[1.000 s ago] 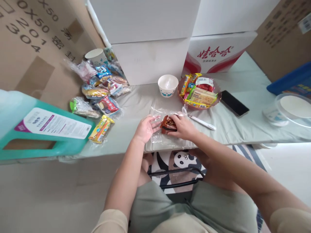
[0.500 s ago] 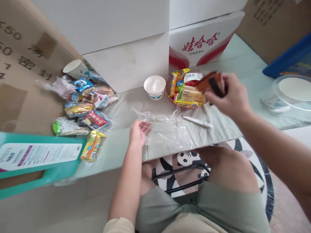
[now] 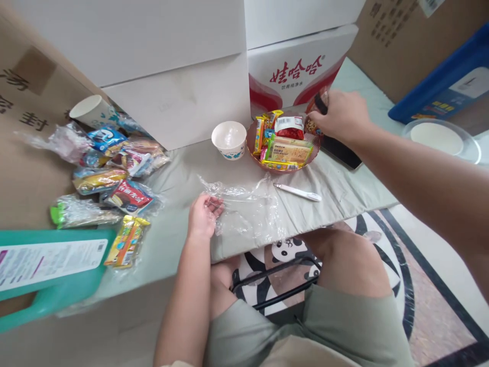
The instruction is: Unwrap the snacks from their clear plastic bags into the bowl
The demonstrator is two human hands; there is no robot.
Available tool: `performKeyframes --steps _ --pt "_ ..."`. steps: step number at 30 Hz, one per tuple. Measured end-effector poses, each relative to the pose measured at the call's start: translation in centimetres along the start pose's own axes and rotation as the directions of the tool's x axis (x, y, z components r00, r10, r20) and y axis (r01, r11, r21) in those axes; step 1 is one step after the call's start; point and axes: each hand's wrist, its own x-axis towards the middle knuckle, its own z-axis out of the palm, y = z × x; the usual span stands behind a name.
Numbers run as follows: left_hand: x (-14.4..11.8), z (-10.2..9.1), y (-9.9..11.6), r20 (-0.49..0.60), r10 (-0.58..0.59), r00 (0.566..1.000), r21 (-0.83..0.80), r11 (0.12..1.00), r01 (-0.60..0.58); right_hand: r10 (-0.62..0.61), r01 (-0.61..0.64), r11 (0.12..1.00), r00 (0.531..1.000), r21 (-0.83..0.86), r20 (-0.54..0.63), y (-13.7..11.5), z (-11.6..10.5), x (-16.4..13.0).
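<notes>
A seated person's right hand (image 3: 342,117), at upper right of centre, grips a small reddish snack packet (image 3: 317,109) at the far rim of a pink bowl (image 3: 312,153) filled with wrapped snacks. The left hand (image 3: 202,216), at centre frame, rests with fingers loosely curled on the edge of a crumpled clear plastic bag (image 3: 248,211) lying flat on the grey tabletop (image 3: 344,188). A white pen (image 3: 298,192) lies between bag and bowl; a white paper cup (image 3: 229,138) stands just left of the bowl.
</notes>
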Motion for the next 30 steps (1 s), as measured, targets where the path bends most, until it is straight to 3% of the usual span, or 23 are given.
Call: performKeyframes --steps 5,7,10,13,16,18,21,25,28,30 --pt "0.0 -0.3 -0.1 0.027 0.009 1.0 0.004 1.0 -0.009 0.039 -0.04 0.999 0.998 0.025 0.054 0.1 1.7 -0.1" --pt "-0.1 -0.4 -0.1 0.035 0.005 0.999 -0.003 1.0 -0.005 0.059 -0.061 0.998 0.992 0.017 0.108 0.2 1.2 -0.5" --pt "-0.1 -0.6 -0.1 0.033 -0.002 0.999 -0.007 1.0 0.003 0.027 -0.028 0.999 0.999 0.02 0.042 -0.7 -1.0 -1.0" --pt "-0.1 -0.7 0.0 0.041 0.0 0.999 0.002 1.0 0.0 -0.045 0.041 0.982 0.999 0.183 0.018 -3.8 -2.6 -1.2" --pt "0.0 -0.7 0.0 0.059 0.006 0.998 0.013 1.0 -0.007 -0.035 -0.047 0.931 0.976 0.361 0.217 -7.9 -1.6 -1.1" --pt "0.0 -0.8 0.0 0.071 0.009 0.997 0.01 1.0 -0.01 -0.048 -0.036 0.954 0.962 0.298 0.269 -10.1 -0.1 -0.8" --pt "-0.1 -1.0 0.0 0.089 0.002 0.996 -0.006 1.0 -0.002 -0.118 0.089 0.989 0.954 0.114 0.275 -11.9 1.3 -0.2" --pt "-0.4 -1.6 0.5 0.121 -0.006 0.993 0.004 1.0 0.006 -0.242 0.245 0.97 0.953 0.006 0.185 -12.5 -0.2 -0.8" --pt "-0.5 -2.1 0.9 0.152 0.006 0.988 0.033 0.999 -0.011 -0.335 0.318 0.933 0.939 0.166 0.084 -11.3 -1.4 -4.0" --pt "-0.6 -2.6 1.0 0.179 0.026 0.984 0.07 0.997 -0.04 -0.379 0.332 0.878 0.922 0.346 0.077 -9.4 -0.4 -7.4"
